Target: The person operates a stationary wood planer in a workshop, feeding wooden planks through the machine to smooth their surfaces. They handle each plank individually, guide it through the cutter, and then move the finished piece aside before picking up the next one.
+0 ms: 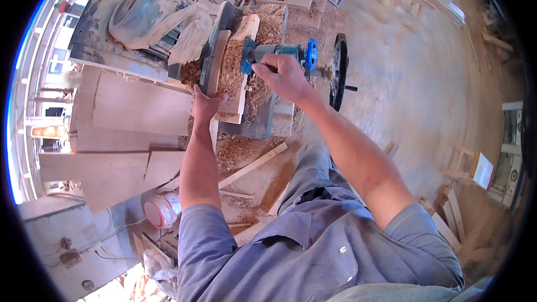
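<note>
My left hand (206, 103) rests at the near end of a narrow wooden strip (218, 59), thumb spread away from the fingers. The strip lies along the dark metal fence (209, 75) of a woodworking machine. Beside it, a pale board (244, 98) lies under wood shavings (234, 72). My right hand (281, 76) is closed just below a teal clamp (263, 52), near its pressing pad. The palm side is hidden, so what the fingers hold, if anything, does not show.
A blue handwheel (311, 55) and a larger black handwheel (339, 72) stick out right of the clamp. A dusty motor (146, 11) sits at the left. Wide panels (131, 100), a bucket (162, 211) and a loose batten (254, 165) lie nearby.
</note>
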`<state>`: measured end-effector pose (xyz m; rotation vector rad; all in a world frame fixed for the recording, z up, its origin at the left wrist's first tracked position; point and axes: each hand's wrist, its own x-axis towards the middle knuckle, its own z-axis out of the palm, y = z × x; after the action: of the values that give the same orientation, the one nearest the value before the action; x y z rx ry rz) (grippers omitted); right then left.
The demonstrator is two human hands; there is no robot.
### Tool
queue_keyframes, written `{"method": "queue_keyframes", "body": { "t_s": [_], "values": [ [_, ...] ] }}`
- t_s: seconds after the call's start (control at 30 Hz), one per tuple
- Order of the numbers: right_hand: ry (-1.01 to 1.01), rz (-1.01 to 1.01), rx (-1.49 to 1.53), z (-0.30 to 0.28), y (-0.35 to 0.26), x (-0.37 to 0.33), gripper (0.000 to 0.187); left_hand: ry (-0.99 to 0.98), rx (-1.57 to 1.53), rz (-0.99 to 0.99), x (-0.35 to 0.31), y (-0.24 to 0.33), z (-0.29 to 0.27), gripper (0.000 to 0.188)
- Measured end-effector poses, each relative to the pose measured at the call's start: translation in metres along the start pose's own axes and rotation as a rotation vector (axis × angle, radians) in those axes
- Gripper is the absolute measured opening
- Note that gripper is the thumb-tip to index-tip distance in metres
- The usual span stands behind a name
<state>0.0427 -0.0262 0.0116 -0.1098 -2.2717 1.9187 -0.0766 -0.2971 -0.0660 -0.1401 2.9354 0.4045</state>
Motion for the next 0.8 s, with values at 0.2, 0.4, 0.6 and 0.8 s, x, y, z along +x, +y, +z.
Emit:
{"method": "queue_keyframes", "body": {
  "t_s": [0.2, 0.4, 0.6, 0.8],
  "values": [
    [-0.256, -0.112, 0.009, -0.021, -0.002, 0.005, 0.018, -0.016, 0.026, -0.023, -0.002, 0.006, -0.006, 0.126],
    [-0.413, -0.443, 0.339, -0.126, -0.064, 0.08, 0.028, -0.049, 0.023, -0.071, -0.009, 0.023, -0.014, 0.118],
    [-1.01, -0.281, -0.319, -0.061, -0.081, 0.059, 0.024, 0.375, 0.077, -0.133, -0.046, 0.027, 0.019, 0.093],
    [-1.154, -0.542, -0.503, -0.023, 0.01, 0.055, 0.044, 0.613, -0.648, -0.377, -0.164, 0.096, 0.093, 0.066]
  ]
}}
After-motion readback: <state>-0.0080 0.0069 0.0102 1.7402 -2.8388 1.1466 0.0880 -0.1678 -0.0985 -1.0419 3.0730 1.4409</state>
